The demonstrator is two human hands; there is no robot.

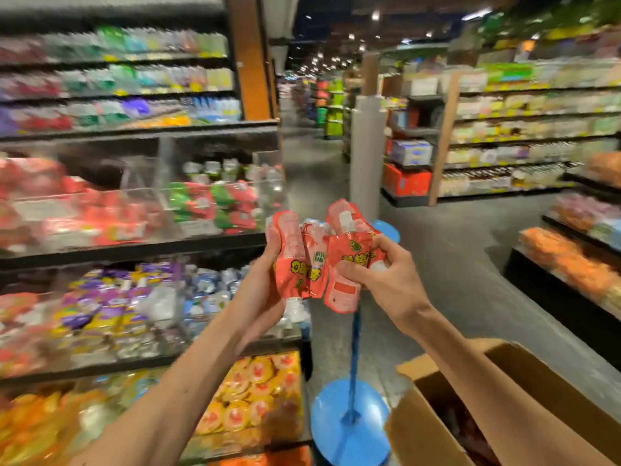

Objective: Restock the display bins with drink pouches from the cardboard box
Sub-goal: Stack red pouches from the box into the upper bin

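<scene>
Aisle floor (453,250) open ahead; L hand (265,284), R hand (379,274) grip drink pouches (302,257) left of cardboard box (423,432).

- The only camera sits on the person's head, looking forward and a bit down.
- It is very near the left hand (268,284) and right hand (386,277); display bins (158,210) stand to its left.

Blue round-based stand (349,425) on grey floor (453,264), grey pillar (367,156) mid-aisle, stocked shelving (524,142) beyond (blurred), orange packets (571,264) on low display, far right, ceiling lights (375,15) overhead
</scene>
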